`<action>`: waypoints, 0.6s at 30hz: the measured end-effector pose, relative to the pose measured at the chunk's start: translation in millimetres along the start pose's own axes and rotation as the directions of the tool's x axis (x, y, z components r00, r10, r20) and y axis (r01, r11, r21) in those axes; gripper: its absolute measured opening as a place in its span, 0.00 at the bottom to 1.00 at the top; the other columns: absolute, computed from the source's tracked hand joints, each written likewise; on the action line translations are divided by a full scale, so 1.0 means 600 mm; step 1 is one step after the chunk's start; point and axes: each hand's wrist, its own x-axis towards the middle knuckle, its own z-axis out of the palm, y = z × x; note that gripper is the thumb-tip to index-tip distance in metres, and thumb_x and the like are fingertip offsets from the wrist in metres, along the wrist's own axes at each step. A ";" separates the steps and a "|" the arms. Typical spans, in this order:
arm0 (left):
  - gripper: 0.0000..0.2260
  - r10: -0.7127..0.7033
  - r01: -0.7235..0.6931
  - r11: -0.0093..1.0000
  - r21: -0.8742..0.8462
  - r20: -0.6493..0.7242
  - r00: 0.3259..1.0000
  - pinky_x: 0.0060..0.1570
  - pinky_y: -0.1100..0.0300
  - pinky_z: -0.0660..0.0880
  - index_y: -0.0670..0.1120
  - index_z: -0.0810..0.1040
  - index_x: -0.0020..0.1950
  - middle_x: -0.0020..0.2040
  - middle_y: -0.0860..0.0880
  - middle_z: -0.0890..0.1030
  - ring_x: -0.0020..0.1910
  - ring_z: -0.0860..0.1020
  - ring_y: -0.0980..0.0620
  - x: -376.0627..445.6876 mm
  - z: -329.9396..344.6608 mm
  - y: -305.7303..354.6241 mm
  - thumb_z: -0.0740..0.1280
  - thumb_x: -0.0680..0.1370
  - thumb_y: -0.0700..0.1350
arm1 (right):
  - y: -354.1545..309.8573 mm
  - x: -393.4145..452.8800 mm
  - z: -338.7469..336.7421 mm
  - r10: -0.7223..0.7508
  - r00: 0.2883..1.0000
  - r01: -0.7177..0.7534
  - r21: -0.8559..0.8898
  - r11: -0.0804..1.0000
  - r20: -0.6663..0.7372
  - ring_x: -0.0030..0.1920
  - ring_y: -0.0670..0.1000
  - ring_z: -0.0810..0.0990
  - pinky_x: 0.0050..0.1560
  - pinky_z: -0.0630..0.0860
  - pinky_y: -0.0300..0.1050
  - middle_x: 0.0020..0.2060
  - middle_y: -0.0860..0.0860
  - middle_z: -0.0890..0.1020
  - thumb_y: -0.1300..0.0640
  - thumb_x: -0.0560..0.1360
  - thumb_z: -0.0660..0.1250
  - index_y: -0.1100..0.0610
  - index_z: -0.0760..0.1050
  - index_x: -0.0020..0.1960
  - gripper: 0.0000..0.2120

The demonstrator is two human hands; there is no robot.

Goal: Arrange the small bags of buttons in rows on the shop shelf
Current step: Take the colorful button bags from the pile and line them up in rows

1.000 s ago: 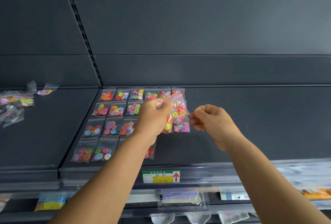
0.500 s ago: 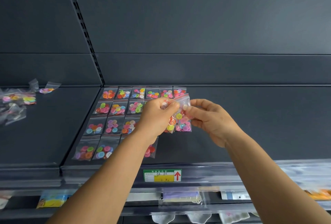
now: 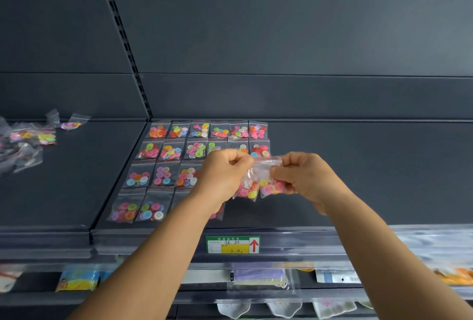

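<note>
Several small clear bags of coloured buttons (image 3: 179,150) lie in rows on the dark shop shelf (image 3: 358,173), at its left end. Above the shelf, my left hand (image 3: 225,173) pinches the top of a small bunch of button bags (image 3: 247,186). My right hand (image 3: 302,176) grips one bag of that bunch (image 3: 271,184) by its red-striped top and side. Both hands hover just right of the laid rows. My left forearm hides part of the front row.
A loose heap of button bags (image 3: 28,140) lies on the neighbouring shelf at the left. A green and yellow price label (image 3: 233,244) sits on the clear front rail. Packets lie on the lower shelf (image 3: 258,277). The right part of the shelf is bare.
My right hand has come in from the right and taken hold of a bag in the bunch. Both hands have shifted slightly right and toward me.
</note>
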 end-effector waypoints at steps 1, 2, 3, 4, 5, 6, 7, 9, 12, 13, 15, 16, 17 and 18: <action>0.05 -0.003 0.003 1.000 0.021 -0.008 1.000 0.35 0.68 0.72 0.55 0.79 0.42 0.41 0.60 0.81 0.40 0.78 0.62 -0.003 -0.001 -0.006 0.67 0.77 0.48 | 0.004 -0.001 0.001 0.016 1.000 -0.017 -0.038 0.999 -0.008 0.28 0.47 0.76 0.34 0.77 0.39 0.29 0.52 0.80 0.61 0.72 0.71 0.57 0.78 0.36 0.06; 0.05 -0.006 0.007 0.999 0.040 -0.014 1.000 0.36 0.67 0.72 0.54 0.80 0.43 0.41 0.59 0.81 0.41 0.78 0.61 -0.006 -0.001 -0.012 0.67 0.77 0.47 | 0.009 -0.001 0.003 0.028 0.999 -0.030 -0.084 0.996 -0.020 0.27 0.47 0.76 0.32 0.76 0.38 0.28 0.51 0.80 0.61 0.72 0.70 0.57 0.78 0.36 0.06; 0.05 -0.009 0.010 0.998 0.058 -0.016 1.000 0.36 0.66 0.73 0.52 0.81 0.44 0.41 0.58 0.82 0.41 0.79 0.59 -0.008 0.000 -0.017 0.66 0.77 0.46 | 0.014 -0.001 0.006 0.034 0.999 -0.038 -0.133 0.990 -0.031 0.27 0.47 0.76 0.31 0.76 0.39 0.28 0.51 0.80 0.61 0.72 0.70 0.56 0.77 0.36 0.06; 0.05 -0.008 0.009 0.997 0.080 -0.013 1.000 0.37 0.66 0.74 0.51 0.81 0.45 0.41 0.57 0.82 0.40 0.79 0.58 -0.011 0.003 -0.021 0.67 0.77 0.46 | 0.020 -0.001 0.011 0.035 0.999 -0.041 -0.180 0.983 -0.037 0.28 0.48 0.76 0.32 0.77 0.41 0.28 0.52 0.80 0.61 0.72 0.70 0.56 0.77 0.36 0.06; 0.04 0.000 0.001 0.994 0.112 -0.007 1.000 0.38 0.65 0.74 0.50 0.82 0.46 0.43 0.55 0.83 0.41 0.79 0.57 -0.014 0.005 -0.024 0.67 0.77 0.45 | 0.025 -0.002 0.016 0.032 0.999 -0.040 -0.225 0.973 -0.041 0.29 0.49 0.76 0.35 0.78 0.45 0.29 0.53 0.81 0.60 0.72 0.69 0.57 0.77 0.37 0.05; 0.05 0.021 -0.020 0.986 0.165 -0.003 1.000 0.40 0.64 0.75 0.48 0.82 0.48 0.45 0.54 0.83 0.41 0.79 0.57 -0.017 0.006 -0.026 0.67 0.77 0.44 | 0.029 -0.002 0.020 0.022 0.999 -0.033 -0.282 0.959 -0.044 0.30 0.50 0.76 0.37 0.79 0.47 0.31 0.54 0.81 0.60 0.72 0.69 0.57 0.77 0.38 0.04; 0.06 0.056 -0.054 0.970 0.237 -0.001 0.998 0.43 0.63 0.75 0.47 0.82 0.51 0.48 0.53 0.83 0.43 0.79 0.57 -0.019 0.006 -0.028 0.67 0.77 0.44 | 0.032 -0.002 0.023 0.005 0.999 -0.022 -0.355 0.935 -0.048 0.32 0.50 0.77 0.38 0.78 0.47 0.34 0.54 0.82 0.60 0.71 0.69 0.57 0.76 0.40 0.02; 0.12 0.148 -0.136 0.910 0.392 0.000 0.989 0.50 0.63 0.73 0.47 0.78 0.60 0.56 0.51 0.80 0.49 0.77 0.56 -0.021 0.002 -0.031 0.67 0.77 0.44 | 0.036 -0.003 0.028 -0.054 0.996 0.008 -0.519 0.855 -0.074 0.36 0.50 0.76 0.35 0.75 0.43 0.40 0.52 0.80 0.58 0.70 0.70 0.56 0.74 0.47 0.08; 0.16 0.277 -0.251 0.797 0.549 0.038 0.960 0.57 0.62 0.66 0.48 0.75 0.65 0.61 0.51 0.76 0.60 0.71 0.53 -0.026 -0.006 -0.038 0.66 0.78 0.43 | 0.037 -0.009 0.029 -0.204 0.973 0.088 -0.646 0.759 -0.106 0.43 0.50 0.75 0.39 0.73 0.41 0.50 0.49 0.70 0.54 0.70 0.72 0.51 0.69 0.58 0.19; 0.15 0.306 -0.296 0.758 0.582 0.084 0.948 0.58 0.62 0.65 0.49 0.76 0.65 0.61 0.51 0.76 0.61 0.70 0.52 -0.028 -0.006 -0.041 0.65 0.78 0.43 | 0.038 -0.012 0.029 -0.258 0.962 0.134 -0.660 0.739 -0.093 0.44 0.50 0.75 0.40 0.74 0.42 0.50 0.48 0.69 0.53 0.71 0.72 0.49 0.69 0.59 0.20; 0.14 0.326 -0.382 0.688 0.617 0.208 0.922 0.61 0.61 0.63 0.48 0.77 0.64 0.61 0.52 0.76 0.62 0.68 0.53 -0.035 -0.005 -0.050 0.64 0.78 0.43 | 0.040 -0.018 0.028 -0.326 0.945 0.233 -0.695 0.680 -0.001 0.45 0.49 0.74 0.42 0.74 0.41 0.49 0.47 0.69 0.52 0.72 0.71 0.48 0.73 0.58 0.16; 0.13 0.316 -0.412 0.667 0.621 0.266 0.911 0.63 0.59 0.64 0.47 0.78 0.63 0.61 0.52 0.76 0.61 0.68 0.52 -0.038 -0.003 -0.055 0.64 0.79 0.43 | 0.042 -0.020 0.027 -0.333 0.941 0.277 -0.704 0.654 0.061 0.45 0.49 0.74 0.43 0.73 0.40 0.48 0.47 0.71 0.52 0.72 0.70 0.48 0.76 0.57 0.14; 0.13 0.296 -0.427 0.652 0.627 0.308 0.904 0.63 0.57 0.66 0.47 0.78 0.62 0.61 0.51 0.76 0.61 0.68 0.52 -0.041 -0.001 -0.059 0.63 0.79 0.43 | 0.044 -0.022 0.027 -0.330 0.937 0.311 -0.697 0.646 0.111 0.45 0.49 0.74 0.42 0.72 0.40 0.47 0.48 0.74 0.53 0.72 0.70 0.48 0.78 0.54 0.11; 0.12 0.278 -0.430 0.639 0.637 0.331 0.902 0.62 0.55 0.68 0.46 0.79 0.61 0.60 0.50 0.77 0.60 0.69 0.52 -0.044 0.000 -0.063 0.62 0.79 0.44 | 0.046 -0.025 0.027 -0.327 0.934 0.333 -0.679 0.654 0.142 0.44 0.50 0.75 0.42 0.71 0.40 0.45 0.48 0.75 0.53 0.72 0.70 0.49 0.80 0.52 0.09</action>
